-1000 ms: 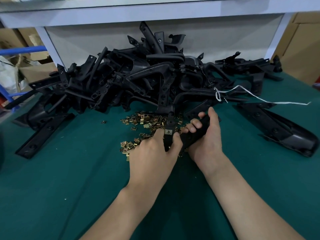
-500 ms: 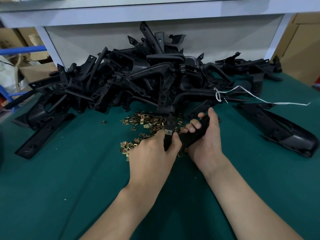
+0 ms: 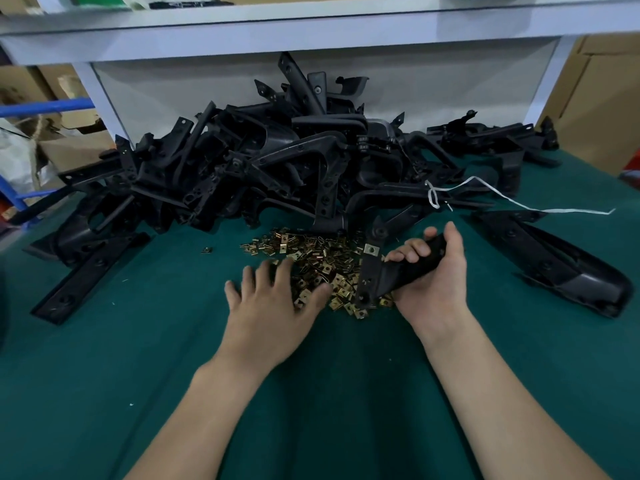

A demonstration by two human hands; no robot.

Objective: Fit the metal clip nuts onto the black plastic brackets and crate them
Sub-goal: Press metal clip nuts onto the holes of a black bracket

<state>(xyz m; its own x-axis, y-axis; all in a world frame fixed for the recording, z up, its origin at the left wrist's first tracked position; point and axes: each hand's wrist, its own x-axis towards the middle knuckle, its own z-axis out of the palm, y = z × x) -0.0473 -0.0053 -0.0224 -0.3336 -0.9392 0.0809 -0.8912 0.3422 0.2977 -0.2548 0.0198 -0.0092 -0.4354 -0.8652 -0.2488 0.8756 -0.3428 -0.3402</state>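
Note:
My right hand grips a black plastic bracket, whose narrow arm points up and left. A metal clip nut sits on the tip of that arm. Just left of the bracket lies a heap of brass-coloured clip nuts on the green table. My left hand is spread flat with straight, blurred fingers at the heap's left edge, touching the nuts. A big pile of black brackets fills the back of the table.
A single bracket lies at the right, another long one at the left. A white string trails across the right brackets. One stray nut sits alone. A white shelf frame backs the table; cardboard boxes stand behind.
My left hand let go of the bracket's arm and moved left and down onto the heap of nuts. The right hand still holds the bracket, clip nut now uncovered on its tip.

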